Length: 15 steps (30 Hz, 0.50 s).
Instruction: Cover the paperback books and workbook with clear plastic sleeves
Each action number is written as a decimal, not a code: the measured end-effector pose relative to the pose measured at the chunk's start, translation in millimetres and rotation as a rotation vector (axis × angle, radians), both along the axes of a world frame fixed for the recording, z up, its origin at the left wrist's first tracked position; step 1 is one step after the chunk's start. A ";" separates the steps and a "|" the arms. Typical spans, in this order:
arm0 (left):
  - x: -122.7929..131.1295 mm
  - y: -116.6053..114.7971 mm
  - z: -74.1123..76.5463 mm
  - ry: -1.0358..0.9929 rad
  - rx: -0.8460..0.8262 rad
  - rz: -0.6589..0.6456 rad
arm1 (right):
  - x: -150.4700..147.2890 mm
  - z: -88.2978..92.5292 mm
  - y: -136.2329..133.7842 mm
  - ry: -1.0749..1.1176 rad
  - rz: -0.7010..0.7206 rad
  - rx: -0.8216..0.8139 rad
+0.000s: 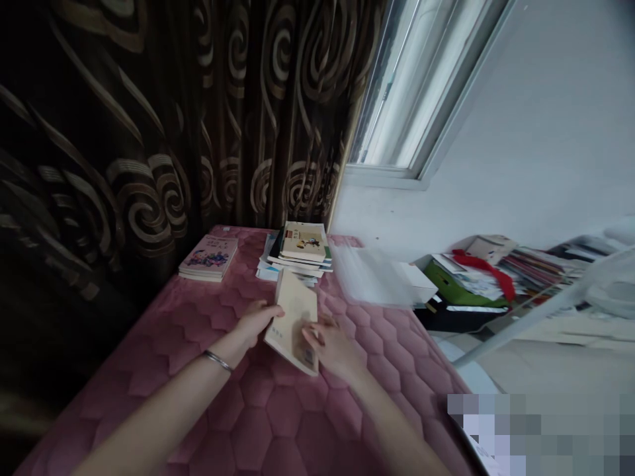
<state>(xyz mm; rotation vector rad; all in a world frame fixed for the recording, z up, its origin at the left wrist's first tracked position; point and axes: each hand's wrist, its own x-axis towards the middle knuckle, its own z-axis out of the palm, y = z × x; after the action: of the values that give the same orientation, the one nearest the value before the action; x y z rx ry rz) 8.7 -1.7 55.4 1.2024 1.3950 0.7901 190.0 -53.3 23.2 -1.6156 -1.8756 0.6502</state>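
Note:
A thin beige book (294,317) is held tilted just above the pink quilted surface (278,423). My left hand (255,320) grips its left edge; a thin bracelet circles that wrist. My right hand (331,344) holds its lower right corner. Behind the book lies a stack of books (302,254) with an illustrated cover on top. A purple-covered book (208,258) lies apart at the far left corner.
A dark curtain with swirl patterns (173,119) hangs behind the surface. A window (421,86) is at upper right. A blurred white sheet (370,277) lies to the right of the stack. Beyond the right edge sit piles of books and a green box (449,287).

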 end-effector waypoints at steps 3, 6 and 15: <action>9.2 -8.2 31.0 0.077 0.155 0.025 | -13.0 16.8 19.8 0.564 0.049 -0.216; 26.3 -23.8 49.9 0.313 0.384 -0.161 | -22.8 25.4 32.3 0.975 0.024 -0.370; 35.6 -29.7 -23.3 0.495 0.438 -0.325 | -10.7 -27.0 30.5 1.095 -0.135 -0.433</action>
<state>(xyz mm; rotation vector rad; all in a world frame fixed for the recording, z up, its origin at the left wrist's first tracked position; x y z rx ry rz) 44.3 -31.4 32.1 2.0133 1.3925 0.6027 179.3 -22.8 -3.8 -1.1625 -0.8394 1.5506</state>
